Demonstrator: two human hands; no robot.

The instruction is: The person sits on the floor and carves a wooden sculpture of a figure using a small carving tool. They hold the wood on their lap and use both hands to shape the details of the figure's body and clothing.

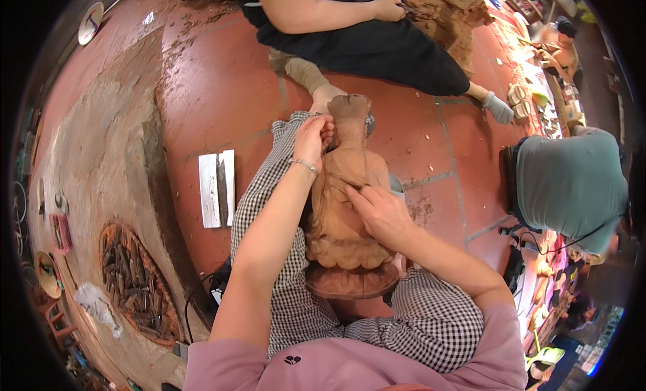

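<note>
A carved wooden statue (pixel 342 223) lies lengthwise between my legs, its round scalloped base toward me and its darker head end away from me. My left hand (pixel 312 143) is closed beside the statue's upper part, fingers curled; whatever they may hold is hidden. On the carved folds at the middle, my right hand (pixel 382 215) presses with its fingertips drawn together. Something thin and brown may be under those fingers, but it blends with the wood.
Left of me, a thick wooden slab (pixel 145 162) carries an oval tray (pixel 104 246) of carving tools and a plastic bag (pixel 97 307). White paper strips (pixel 210 189) lie on the red tile floor. Ahead, a seated person (pixel 363 41) handles another carving (pixel 444 21). A grey-green covered seat (pixel 568 186) stands right.
</note>
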